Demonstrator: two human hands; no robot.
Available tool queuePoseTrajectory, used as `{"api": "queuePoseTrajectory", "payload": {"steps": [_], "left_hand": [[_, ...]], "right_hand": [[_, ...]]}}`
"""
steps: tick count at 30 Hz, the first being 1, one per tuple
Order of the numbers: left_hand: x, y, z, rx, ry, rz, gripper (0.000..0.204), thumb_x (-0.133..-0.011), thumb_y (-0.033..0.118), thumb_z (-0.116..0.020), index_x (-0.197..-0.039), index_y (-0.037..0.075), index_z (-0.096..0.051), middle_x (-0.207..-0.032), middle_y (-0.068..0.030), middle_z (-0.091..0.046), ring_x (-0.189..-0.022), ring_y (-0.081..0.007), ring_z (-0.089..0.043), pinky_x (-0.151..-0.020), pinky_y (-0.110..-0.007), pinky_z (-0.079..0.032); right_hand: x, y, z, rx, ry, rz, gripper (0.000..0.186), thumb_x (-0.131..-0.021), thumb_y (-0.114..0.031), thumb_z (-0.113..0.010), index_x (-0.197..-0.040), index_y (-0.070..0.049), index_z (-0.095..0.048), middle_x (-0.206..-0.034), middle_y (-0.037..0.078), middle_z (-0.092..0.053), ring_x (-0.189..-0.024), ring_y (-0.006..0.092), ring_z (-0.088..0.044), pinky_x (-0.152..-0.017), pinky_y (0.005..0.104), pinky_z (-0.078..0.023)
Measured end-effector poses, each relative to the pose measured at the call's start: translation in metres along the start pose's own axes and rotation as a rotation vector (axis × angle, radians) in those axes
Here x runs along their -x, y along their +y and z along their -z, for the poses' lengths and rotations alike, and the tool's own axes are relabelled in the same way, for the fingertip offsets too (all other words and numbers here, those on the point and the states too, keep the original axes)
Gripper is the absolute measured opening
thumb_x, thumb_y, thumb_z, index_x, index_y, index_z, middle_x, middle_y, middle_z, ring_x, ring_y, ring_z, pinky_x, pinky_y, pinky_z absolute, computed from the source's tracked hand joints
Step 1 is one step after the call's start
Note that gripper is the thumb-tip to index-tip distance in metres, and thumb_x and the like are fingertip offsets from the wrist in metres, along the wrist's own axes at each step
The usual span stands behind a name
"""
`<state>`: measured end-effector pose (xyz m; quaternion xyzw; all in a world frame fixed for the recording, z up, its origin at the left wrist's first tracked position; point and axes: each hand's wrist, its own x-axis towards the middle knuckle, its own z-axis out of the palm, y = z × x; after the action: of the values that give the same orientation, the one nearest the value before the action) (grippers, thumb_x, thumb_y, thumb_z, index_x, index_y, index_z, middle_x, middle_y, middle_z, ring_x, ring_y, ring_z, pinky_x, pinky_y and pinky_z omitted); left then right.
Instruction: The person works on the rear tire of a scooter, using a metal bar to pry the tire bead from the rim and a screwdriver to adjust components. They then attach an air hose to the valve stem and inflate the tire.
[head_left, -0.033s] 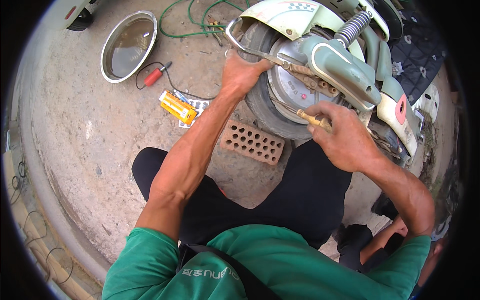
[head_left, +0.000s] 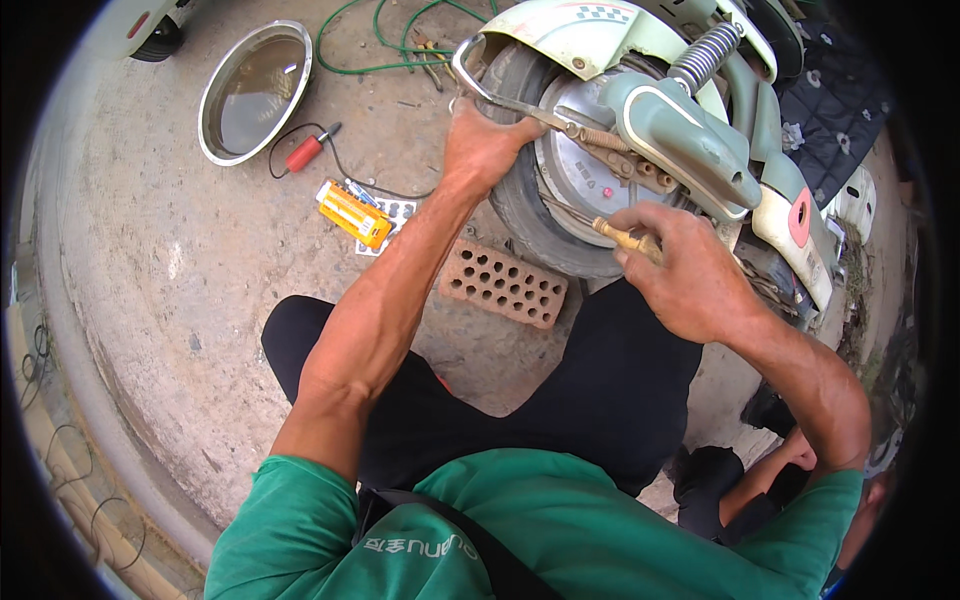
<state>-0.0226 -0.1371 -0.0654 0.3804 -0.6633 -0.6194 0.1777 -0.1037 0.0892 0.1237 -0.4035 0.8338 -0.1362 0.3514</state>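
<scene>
At the scooter wheel (head_left: pixel 578 165), your right hand (head_left: pixel 690 275) grips a yellow-handled tool (head_left: pixel 630 239). Your left hand (head_left: pixel 482 147) lies against the tire (head_left: pixel 522 215), its hidden fingers' grip unclear.

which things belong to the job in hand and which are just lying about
Part of the job:
tan-handled tool, in the right hand
tyre, with the left hand at it
scooter

Seemingly lying about, though some may belong:
brick
red tool
yellow box
basin
green cord
</scene>
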Motion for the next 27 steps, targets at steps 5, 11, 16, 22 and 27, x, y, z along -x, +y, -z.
{"api": "queuePoseTrajectory", "payload": {"steps": [5,11,16,22,27], "left_hand": [[-0.008,-0.011,0.002,0.022,0.013,0.001,0.09,-0.074,0.037,-0.096,-0.133,-0.017,-0.056,-0.123,-0.0304,-0.074,-0.11,-0.0346,-0.077,-0.099,-0.043,-0.061],[-0.001,0.004,0.006,-0.13,0.006,0.052,0.092,-0.073,0.044,-0.096,-0.129,-0.017,-0.055,-0.121,-0.0334,-0.073,-0.112,-0.0399,-0.075,-0.102,-0.044,-0.059],[-0.006,-0.005,0.008,-0.132,0.007,0.013,0.095,-0.073,0.045,-0.094,-0.13,-0.02,-0.053,-0.124,-0.0368,-0.071,-0.115,-0.0431,-0.074,-0.103,-0.046,-0.058],[-0.002,0.002,0.011,-0.155,-0.015,0.047,0.096,-0.073,0.044,-0.093,-0.131,-0.02,-0.052,-0.126,-0.0381,-0.07,-0.117,-0.0437,-0.073,-0.104,-0.046,-0.057],[-0.003,0.0,0.01,-0.111,-0.001,0.031,0.095,-0.072,0.041,-0.095,-0.132,-0.02,-0.052,-0.126,-0.0377,-0.071,-0.116,-0.044,-0.073,-0.104,-0.045,-0.057]], "right_hand": [[0.0,-0.022,0.0,0.061,-0.03,-0.024,0.035,-0.098,-0.013,-0.069,-0.129,0.004,-0.07,-0.117,0.025,-0.076,-0.113,0.0375,-0.074,-0.103,0.0443,-0.055],[0.007,-0.049,-0.003,0.028,-0.089,-0.145,0.047,-0.094,-0.012,-0.069,-0.136,0.006,-0.062,-0.117,0.03,-0.074,-0.117,0.0431,-0.072,-0.105,0.0479,-0.053],[0.02,-0.052,-0.026,0.026,-0.079,-0.003,0.065,-0.092,-0.014,-0.07,-0.149,0.012,-0.05,-0.134,0.038,-0.065,-0.132,0.0505,-0.063,-0.117,0.0516,-0.047],[0.025,-0.069,-0.037,-0.164,-0.183,-0.11,0.079,-0.092,-0.017,-0.07,-0.16,0.009,-0.039,-0.145,0.039,-0.053,-0.14,0.0507,-0.055,-0.121,0.0505,-0.043],[0.025,-0.072,-0.049,-0.17,-0.241,-0.109,0.08,-0.092,-0.025,-0.071,-0.16,0.006,-0.043,-0.134,0.037,-0.057,-0.128,0.0486,-0.06,-0.117,0.0476,-0.047]]}}
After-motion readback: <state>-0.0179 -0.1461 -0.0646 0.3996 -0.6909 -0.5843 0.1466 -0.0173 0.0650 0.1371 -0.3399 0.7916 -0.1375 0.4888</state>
